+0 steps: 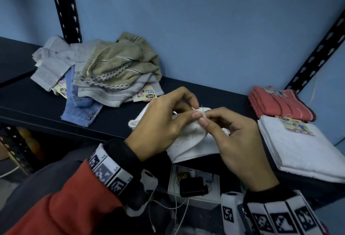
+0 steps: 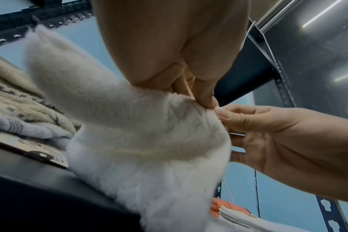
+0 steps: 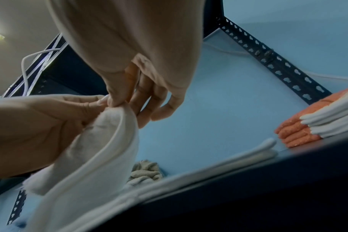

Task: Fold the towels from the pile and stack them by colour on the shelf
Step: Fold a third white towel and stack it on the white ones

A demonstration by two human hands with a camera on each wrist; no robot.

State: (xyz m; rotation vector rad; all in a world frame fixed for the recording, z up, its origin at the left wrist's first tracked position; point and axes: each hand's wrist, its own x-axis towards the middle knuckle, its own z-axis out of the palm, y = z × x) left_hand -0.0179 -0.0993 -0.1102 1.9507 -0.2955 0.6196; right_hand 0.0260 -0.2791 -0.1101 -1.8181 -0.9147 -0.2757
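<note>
Both of my hands meet over the front of the shelf point(image 1: 43, 102), my left hand point(image 1: 160, 122) coming in from the lower left with its back upward, my right hand point(image 1: 235, 141) from the lower right, palm turned toward the left. Thumb and forefinger of each are pinched on the same raised corner of the white towel point(image 1: 188, 141), the other fingers loosely curled beneath. From that corner the towel hangs down and drapes over the shelf's front edge, its length running roughly from the pinched corner back toward me. To the left at the back lies the unfolded pile point(image 1: 104, 70) of beige, grey and blue towels. To the right sit a folded white stack point(image 1: 298, 152) and, just behind it, a folded coral stack point(image 1: 280, 104).
</note>
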